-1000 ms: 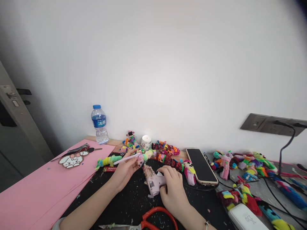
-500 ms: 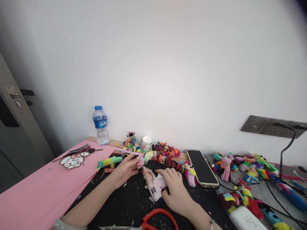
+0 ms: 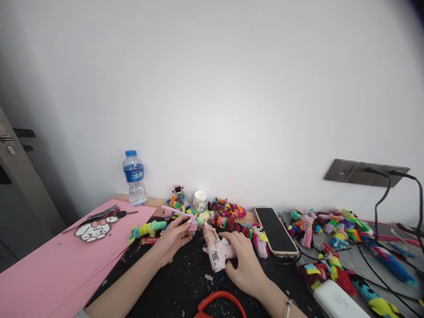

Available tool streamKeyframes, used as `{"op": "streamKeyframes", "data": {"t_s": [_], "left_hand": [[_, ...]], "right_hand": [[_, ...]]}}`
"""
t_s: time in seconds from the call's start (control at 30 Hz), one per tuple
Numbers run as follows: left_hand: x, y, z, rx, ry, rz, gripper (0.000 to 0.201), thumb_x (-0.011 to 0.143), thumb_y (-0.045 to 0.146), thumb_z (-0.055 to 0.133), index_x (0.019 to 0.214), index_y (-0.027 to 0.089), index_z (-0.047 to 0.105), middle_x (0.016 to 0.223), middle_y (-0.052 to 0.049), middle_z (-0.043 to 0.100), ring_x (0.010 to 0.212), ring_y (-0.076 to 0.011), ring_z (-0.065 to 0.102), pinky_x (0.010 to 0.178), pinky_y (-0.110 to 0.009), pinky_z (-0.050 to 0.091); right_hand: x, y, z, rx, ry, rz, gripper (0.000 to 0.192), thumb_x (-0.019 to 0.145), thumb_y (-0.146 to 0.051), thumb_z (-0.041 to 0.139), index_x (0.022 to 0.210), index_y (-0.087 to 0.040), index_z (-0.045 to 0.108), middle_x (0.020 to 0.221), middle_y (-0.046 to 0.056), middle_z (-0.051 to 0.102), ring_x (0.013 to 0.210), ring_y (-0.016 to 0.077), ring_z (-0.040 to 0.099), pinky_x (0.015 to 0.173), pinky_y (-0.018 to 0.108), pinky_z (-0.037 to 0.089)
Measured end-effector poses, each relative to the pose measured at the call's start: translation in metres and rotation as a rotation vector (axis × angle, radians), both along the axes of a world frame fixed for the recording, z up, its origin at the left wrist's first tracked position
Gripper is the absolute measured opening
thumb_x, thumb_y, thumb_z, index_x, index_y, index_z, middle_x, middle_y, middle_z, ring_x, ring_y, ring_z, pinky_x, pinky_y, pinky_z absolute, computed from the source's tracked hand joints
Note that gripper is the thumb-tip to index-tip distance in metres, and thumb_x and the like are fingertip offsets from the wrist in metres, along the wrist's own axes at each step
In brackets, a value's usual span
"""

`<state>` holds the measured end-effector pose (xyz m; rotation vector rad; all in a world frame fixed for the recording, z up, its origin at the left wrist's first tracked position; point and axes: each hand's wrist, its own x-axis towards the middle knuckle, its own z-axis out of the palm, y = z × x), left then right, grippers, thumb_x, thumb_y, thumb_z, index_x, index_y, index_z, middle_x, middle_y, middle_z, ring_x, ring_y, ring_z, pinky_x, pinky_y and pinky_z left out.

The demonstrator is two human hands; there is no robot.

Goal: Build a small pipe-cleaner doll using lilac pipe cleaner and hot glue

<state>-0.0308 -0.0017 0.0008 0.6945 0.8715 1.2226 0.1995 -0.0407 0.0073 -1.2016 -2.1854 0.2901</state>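
My left hand pinches a small pink bundle of pipe cleaner, from which a lilac stem sticks out to the left. My right hand is wrapped round a pale pink glue gun whose front is crusted with brownish glue. Its nozzle points away from me, close to the pink bundle; whether they touch I cannot tell. Just behind lies a pale yellow-green fuzzy piece. Red-handled scissors lie in front of me, their blades out of view.
A water bottle, a white paper cup and a phone stand or lie near the wall. Pink sheets cover the left. Colourful fuzzy dolls, cables and a white device fill the right.
The glue gun has tilted so its nozzle points more forward, nearer the pink bundle. My left hand keeps its pinch. The whole view has shifted slightly, and the scissor blades have left it.
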Motion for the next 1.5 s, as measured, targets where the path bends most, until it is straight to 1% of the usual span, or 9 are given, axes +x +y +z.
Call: {"op": "streamKeyframes", "data": {"t_s": [0.1, 0.23, 0.37, 0.53, 0.63, 0.77, 1.0, 1.23, 1.5], "left_hand": [[0.000, 0.001, -0.003, 0.008, 0.014, 0.019, 0.028, 0.072, 0.021, 0.071, 0.098, 0.020, 0.060, 0.080, -0.003, 0.067, 0.069, -0.0132, 0.062, 0.068, -0.025, 0.048], [0.000, 0.001, -0.004, 0.038, 0.040, -0.026, 0.030, 0.074, 0.022, 0.070, 0.101, 0.020, 0.060, 0.081, -0.004, 0.066, 0.069, -0.0121, 0.061, 0.069, -0.025, 0.047], [0.008, -0.003, -0.002, 0.063, -0.028, -0.139, 0.026, 0.075, 0.024, 0.068, 0.100, 0.020, 0.061, 0.078, -0.002, 0.063, 0.069, -0.0110, 0.059, 0.067, -0.023, 0.045], [0.020, -0.008, -0.001, 0.050, -0.108, -0.290, 0.020, 0.076, 0.024, 0.067, 0.095, 0.017, 0.061, 0.080, -0.003, 0.062, 0.071, -0.0107, 0.058, 0.067, -0.023, 0.043], [0.019, -0.011, -0.002, 0.044, -0.148, -0.298, 0.022, 0.078, 0.021, 0.066, 0.099, 0.018, 0.060, 0.077, -0.001, 0.060, 0.069, -0.0092, 0.057, 0.066, -0.022, 0.042], [0.016, -0.014, -0.003, -0.004, -0.147, -0.284, 0.025, 0.078, 0.021, 0.066, 0.102, 0.018, 0.059, 0.078, -0.001, 0.058, 0.069, -0.0087, 0.056, 0.066, -0.022, 0.041], [0.016, -0.013, -0.002, -0.018, -0.153, -0.280, 0.022, 0.079, 0.019, 0.064, 0.101, 0.017, 0.059, 0.075, 0.000, 0.056, 0.068, -0.0078, 0.054, 0.065, -0.022, 0.040], [0.015, -0.013, -0.008, -0.019, -0.151, -0.274, 0.028, 0.080, 0.019, 0.064, 0.106, 0.018, 0.058, 0.079, -0.001, 0.058, 0.069, -0.0085, 0.054, 0.066, -0.023, 0.041], [0.012, -0.013, -0.009, -0.010, -0.179, -0.279, 0.026, 0.081, 0.019, 0.063, 0.107, 0.018, 0.057, 0.080, -0.002, 0.058, 0.070, -0.0085, 0.056, 0.066, -0.024, 0.041]], "right_hand": [[0.002, 0.001, -0.001, 0.025, 0.082, 0.039, 0.049, 0.065, -0.008, 0.051, 0.112, -0.020, 0.054, 0.104, 0.007, 0.058, 0.097, 0.0250, 0.051, 0.087, 0.038, 0.039], [0.002, 0.005, -0.002, 0.015, 0.254, 0.086, 0.030, 0.074, -0.010, 0.051, 0.101, -0.017, 0.059, 0.095, 0.007, 0.063, 0.086, 0.0211, 0.057, 0.075, 0.031, 0.046], [0.004, 0.011, -0.004, -0.089, 0.400, 0.064, 0.020, 0.075, -0.010, 0.052, 0.092, -0.016, 0.062, 0.085, 0.005, 0.066, 0.076, 0.0186, 0.060, 0.068, 0.028, 0.049], [0.006, 0.016, -0.008, -0.217, 0.565, 0.068, 0.007, 0.076, -0.019, 0.057, 0.079, -0.016, 0.062, 0.075, 0.003, 0.066, 0.071, 0.0194, 0.062, 0.070, 0.031, 0.051], [0.005, 0.016, -0.009, -0.284, 0.581, 0.105, 0.005, 0.076, -0.020, 0.058, 0.076, -0.017, 0.061, 0.072, 0.003, 0.065, 0.072, 0.0199, 0.062, 0.075, 0.034, 0.051], [0.005, 0.018, -0.010, -0.307, 0.577, 0.083, 0.005, 0.074, -0.019, 0.059, 0.076, -0.017, 0.062, 0.071, 0.003, 0.066, 0.076, 0.0221, 0.063, 0.075, 0.034, 0.052], [0.005, 0.018, -0.010, -0.356, 0.551, 0.103, 0.006, 0.075, -0.020, 0.061, 0.076, -0.015, 0.065, 0.072, 0.004, 0.067, 0.074, 0.0204, 0.062, 0.080, 0.033, 0.050], [0.004, 0.018, -0.009, -0.368, 0.541, 0.120, 0.004, 0.075, -0.017, 0.060, 0.075, -0.016, 0.064, 0.073, 0.002, 0.066, 0.071, 0.0185, 0.061, 0.082, 0.033, 0.049], [0.004, 0.017, -0.006, -0.396, 0.571, 0.141, 0.009, 0.074, -0.017, 0.060, 0.082, -0.016, 0.065, 0.081, 0.005, 0.068, 0.082, 0.0227, 0.063, 0.083, 0.034, 0.049]]}}
